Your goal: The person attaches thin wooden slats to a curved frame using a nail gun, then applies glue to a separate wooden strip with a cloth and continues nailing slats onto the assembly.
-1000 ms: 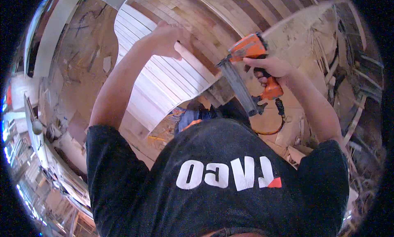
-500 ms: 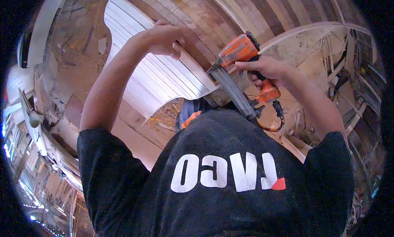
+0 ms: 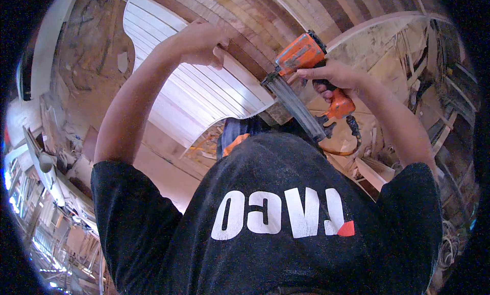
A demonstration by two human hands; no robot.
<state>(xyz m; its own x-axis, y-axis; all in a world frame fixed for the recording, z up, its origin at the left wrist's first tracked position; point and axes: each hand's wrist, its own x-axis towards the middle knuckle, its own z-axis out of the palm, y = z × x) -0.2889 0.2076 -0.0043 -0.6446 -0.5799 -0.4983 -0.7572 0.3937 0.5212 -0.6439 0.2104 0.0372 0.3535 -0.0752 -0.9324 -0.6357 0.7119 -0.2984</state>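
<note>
My right hand (image 3: 337, 80) is wrapped around the grip of an orange nail gun (image 3: 301, 55). The gun's long grey magazine (image 3: 296, 108) slants down toward my shirt, and its orange head lies beside dark wooden strips (image 3: 245, 55). My left hand (image 3: 204, 43) is bent over the far edge of a pale slatted panel (image 3: 189, 90) with wavy ends. Its fingers are curled next to the brown strip along that edge; whether something small is pinched in them is hidden.
Planks of mixed brown tones (image 3: 306, 9) spread across the far side. A curved wooden rim (image 3: 377, 24) bends along the right. An air hose (image 3: 352, 129) hangs from the gun's grip. Scrap wood (image 3: 370, 172) and offcuts lie below and around, with a cluttered heap (image 3: 56, 193) at left.
The nail gun and my right hand have shifted slightly right and upward. My left hand sits slightly higher in view, still curled at the panel edge.
</note>
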